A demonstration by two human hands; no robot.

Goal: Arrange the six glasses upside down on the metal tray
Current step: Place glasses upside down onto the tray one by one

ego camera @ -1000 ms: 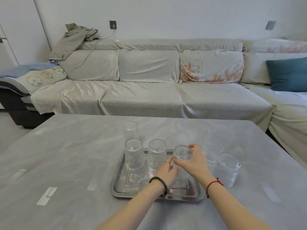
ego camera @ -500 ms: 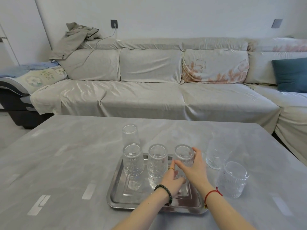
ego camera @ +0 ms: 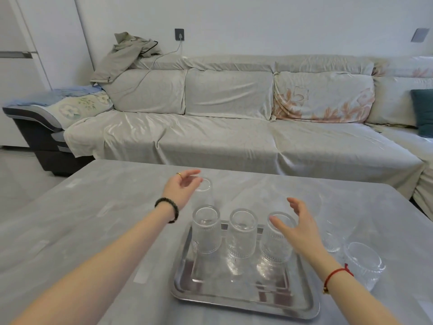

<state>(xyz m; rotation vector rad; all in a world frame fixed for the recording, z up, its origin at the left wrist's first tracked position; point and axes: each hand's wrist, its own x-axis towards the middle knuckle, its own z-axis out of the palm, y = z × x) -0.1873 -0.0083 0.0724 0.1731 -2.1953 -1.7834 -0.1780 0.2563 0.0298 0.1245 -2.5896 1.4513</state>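
Observation:
A metal tray point(ego camera: 246, 299) lies on the grey table in front of me. Three ribbed glasses stand upside down in a row along its far side: left point(ego camera: 206, 229), middle point(ego camera: 241, 233) and right point(ego camera: 276, 245). Behind the tray a fourth glass point(ego camera: 204, 188) stands on the table. My left hand point(ego camera: 181, 187) is open beside its rim, fingers curled near it without gripping. My right hand point(ego camera: 297, 227) hovers open just right of the right tray glass. Two more glasses stand on the table to the right, one behind my right hand point(ego camera: 331, 240) and one nearer point(ego camera: 364, 262).
The grey table point(ego camera: 82, 231) stretches to both sides of the tray. A cloth-covered sofa point(ego camera: 234, 137) runs behind the table's far edge, with a jacket point(ego camera: 124, 55) on its back and a dark teal cushion point(ego camera: 424, 113) at the right.
Both hands have let go of the right tray glass. My left hand moved up and left to the glass behind the tray; my right hand lifted and opened to the right.

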